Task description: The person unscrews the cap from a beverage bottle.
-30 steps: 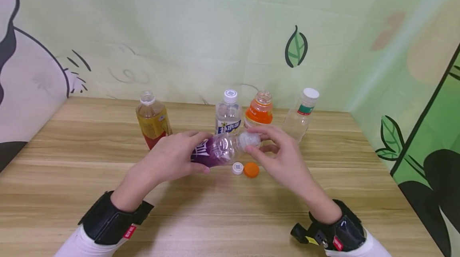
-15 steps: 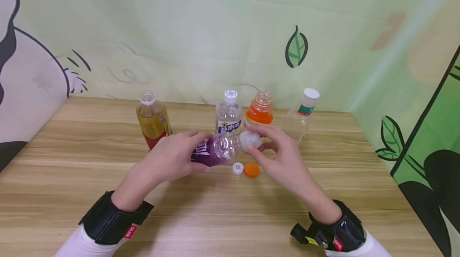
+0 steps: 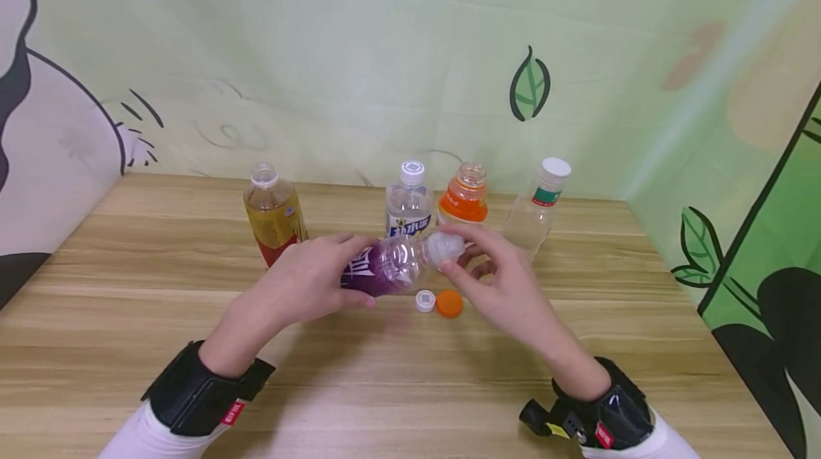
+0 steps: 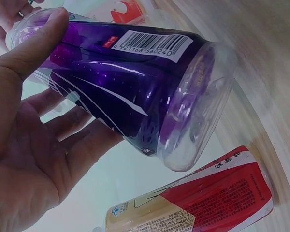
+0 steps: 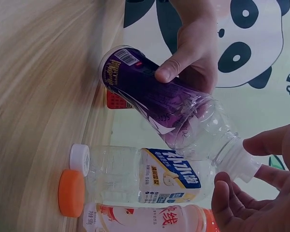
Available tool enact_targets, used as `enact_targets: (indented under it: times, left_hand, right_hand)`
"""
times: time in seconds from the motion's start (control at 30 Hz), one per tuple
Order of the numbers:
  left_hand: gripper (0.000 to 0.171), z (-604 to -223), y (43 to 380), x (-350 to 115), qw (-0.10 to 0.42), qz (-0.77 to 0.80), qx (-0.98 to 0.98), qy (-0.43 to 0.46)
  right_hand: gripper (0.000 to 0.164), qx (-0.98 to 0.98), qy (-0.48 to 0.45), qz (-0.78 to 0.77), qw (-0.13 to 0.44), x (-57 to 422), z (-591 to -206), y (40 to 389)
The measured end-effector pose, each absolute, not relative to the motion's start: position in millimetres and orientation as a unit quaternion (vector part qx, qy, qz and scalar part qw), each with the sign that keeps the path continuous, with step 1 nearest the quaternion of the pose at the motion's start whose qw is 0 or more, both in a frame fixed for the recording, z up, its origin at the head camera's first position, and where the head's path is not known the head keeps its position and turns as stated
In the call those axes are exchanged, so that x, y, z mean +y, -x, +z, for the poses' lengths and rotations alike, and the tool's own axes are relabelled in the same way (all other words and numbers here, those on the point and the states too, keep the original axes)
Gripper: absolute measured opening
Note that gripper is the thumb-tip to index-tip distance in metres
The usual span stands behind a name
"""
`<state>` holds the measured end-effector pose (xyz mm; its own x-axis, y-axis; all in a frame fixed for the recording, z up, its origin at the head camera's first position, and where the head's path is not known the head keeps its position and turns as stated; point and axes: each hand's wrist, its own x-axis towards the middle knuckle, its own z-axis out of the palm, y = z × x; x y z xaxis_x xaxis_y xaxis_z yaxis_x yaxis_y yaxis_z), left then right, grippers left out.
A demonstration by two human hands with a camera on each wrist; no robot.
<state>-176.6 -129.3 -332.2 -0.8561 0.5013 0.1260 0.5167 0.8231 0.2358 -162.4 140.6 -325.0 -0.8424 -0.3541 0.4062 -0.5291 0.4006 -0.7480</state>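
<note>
A clear bottle with a purple label (image 3: pixel 368 272) is held tilted above the table, its neck toward the right. My left hand (image 3: pixel 314 277) grips it round the labelled body, the thumb lying along the label in the left wrist view. At the neck, my right hand (image 3: pixel 497 274) pinches the translucent white cap (image 3: pixel 444 249) between thumb and fingers; the right wrist view shows the cap (image 5: pixel 244 164) on the bottle's mouth. Below, a small white cap (image 3: pixel 425 301) and an orange cap (image 3: pixel 449 303) lie side by side on the table.
Behind the hands stand a capless yellow-and-red-labelled bottle (image 3: pixel 276 220), a white-capped bottle with a blue-and-white label (image 3: pixel 408 202), and a capless orange-topped bottle (image 3: pixel 463 199). A clear bottle with a white cap (image 3: pixel 553 168) leans at the right. A printed cloth (image 3: pixel 359 67) backs the wooden table (image 3: pixel 398 388).
The right fingers have shifted slightly around the translucent cap. The left hand and the purple-labelled bottle hold nearly the same place.
</note>
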Motion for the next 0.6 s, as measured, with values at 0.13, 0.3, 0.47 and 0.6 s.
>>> enact_targets:
  times: [0.13,0.3,0.47,0.6]
  left_hand:
    - [0.078,-332.1,176.4,-129.4,0.031,-0.13,-0.954,0.268]
    - [0.078,-332.5,176.2,-129.7,0.032,-0.133,-0.953,0.272]
    - [0.077,-332.3,175.0,-128.9,0.03,-0.135,-0.952,0.272]
    - [0.077,-332.1,174.0,-127.8,0.033,-0.132,-0.953,0.271]
  right_hand:
    - [0.042,-0.83,-0.273,0.476,0.099,140.7,-325.8,163.2]
    - [0.042,-0.829,-0.279,0.475,0.096,140.6,-325.5,162.7]
    - [0.036,-0.832,-0.272,0.473,0.101,139.9,-325.2,162.5]
    - [0.033,-0.83,-0.267,0.476,0.113,139.7,-325.8,162.7]
